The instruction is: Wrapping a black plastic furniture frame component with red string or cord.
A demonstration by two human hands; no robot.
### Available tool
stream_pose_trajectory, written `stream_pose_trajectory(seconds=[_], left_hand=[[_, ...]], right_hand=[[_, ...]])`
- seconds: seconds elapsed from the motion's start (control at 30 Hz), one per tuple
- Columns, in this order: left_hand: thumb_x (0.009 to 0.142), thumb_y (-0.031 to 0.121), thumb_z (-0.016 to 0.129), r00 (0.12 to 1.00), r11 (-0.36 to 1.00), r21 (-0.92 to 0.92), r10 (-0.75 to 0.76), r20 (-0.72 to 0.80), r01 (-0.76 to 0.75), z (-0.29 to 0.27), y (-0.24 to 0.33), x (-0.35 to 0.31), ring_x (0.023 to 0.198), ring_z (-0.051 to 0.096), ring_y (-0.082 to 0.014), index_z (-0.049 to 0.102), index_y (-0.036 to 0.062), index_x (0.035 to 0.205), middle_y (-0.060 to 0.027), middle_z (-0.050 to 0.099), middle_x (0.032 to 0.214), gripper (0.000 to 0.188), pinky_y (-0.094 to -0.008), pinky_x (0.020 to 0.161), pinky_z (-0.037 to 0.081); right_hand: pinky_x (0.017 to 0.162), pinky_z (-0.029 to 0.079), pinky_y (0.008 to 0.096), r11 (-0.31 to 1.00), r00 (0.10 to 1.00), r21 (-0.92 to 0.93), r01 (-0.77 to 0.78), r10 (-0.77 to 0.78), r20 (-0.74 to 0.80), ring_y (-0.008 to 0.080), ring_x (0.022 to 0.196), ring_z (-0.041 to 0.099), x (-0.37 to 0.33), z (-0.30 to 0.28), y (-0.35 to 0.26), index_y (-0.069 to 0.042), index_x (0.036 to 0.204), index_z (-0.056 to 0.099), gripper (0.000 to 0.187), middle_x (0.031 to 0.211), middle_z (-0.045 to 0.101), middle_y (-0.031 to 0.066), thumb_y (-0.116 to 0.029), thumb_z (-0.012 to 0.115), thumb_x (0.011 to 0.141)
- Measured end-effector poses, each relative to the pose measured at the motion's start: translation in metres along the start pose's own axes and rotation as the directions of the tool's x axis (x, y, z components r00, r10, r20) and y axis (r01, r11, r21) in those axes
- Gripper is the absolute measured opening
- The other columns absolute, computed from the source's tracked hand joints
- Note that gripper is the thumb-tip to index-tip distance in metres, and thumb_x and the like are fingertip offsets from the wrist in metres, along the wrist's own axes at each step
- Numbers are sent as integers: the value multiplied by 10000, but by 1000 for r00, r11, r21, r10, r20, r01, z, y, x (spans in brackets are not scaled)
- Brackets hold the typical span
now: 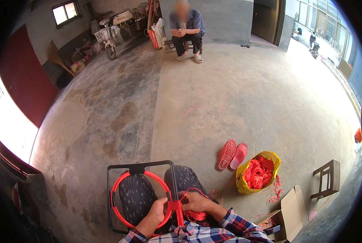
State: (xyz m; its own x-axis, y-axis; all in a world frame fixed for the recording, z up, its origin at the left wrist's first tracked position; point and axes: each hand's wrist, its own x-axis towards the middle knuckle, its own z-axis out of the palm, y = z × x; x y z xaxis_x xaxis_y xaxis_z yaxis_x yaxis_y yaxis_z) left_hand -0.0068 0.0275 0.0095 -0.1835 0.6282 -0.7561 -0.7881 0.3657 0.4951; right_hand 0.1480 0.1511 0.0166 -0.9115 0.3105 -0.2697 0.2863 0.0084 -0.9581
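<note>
Across the person's lap stands a black metal frame, with a red ring propped inside it. Wrapping goes best, I judge, if the ring stays steady and each turn of red cord lies tight beside the last. Off to the right on the concrete floor, a yellow bag holds more cord. The left hand has its grip closed on the ring's lower right arc; the right hand pinches cord just beside the wrapped joint, fingers curled narrow.
</note>
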Motion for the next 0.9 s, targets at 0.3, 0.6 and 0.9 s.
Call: stream_pose_trajectory(seconds=[0.3,0.6,0.9], left_hand=[[914,173,412,998,1000,15,-1,55,0,-3,0,3,888,640,-233,565,-10,1115,-127,646,999,312,-390,825,516],[910,221,366,999,998,63,11,45,-14,-9,-4,7,965,619,-272,538,-19,1154,-165,627,1066,383,-422,882,488],[905,228,368,999,998,63,4,32,-6,-8,-4,6,975,616,-287,542,-26,1145,-175,627,1064,391,-426,887,486]], right_hand=[[795,476,309,1000,1000,16,11,-11,-2,229,867,633,0,0,1,77,1276,426,605,932,661,176,-130,656,757],[801,475,308,1000,1000,20,8,-8,2,231,875,632,1,0,3,80,1281,422,619,940,660,180,-138,661,753],[804,474,304,999,1000,47,1,-2,26,225,878,631,3,1,7,88,1286,412,637,949,660,184,-145,670,752]])
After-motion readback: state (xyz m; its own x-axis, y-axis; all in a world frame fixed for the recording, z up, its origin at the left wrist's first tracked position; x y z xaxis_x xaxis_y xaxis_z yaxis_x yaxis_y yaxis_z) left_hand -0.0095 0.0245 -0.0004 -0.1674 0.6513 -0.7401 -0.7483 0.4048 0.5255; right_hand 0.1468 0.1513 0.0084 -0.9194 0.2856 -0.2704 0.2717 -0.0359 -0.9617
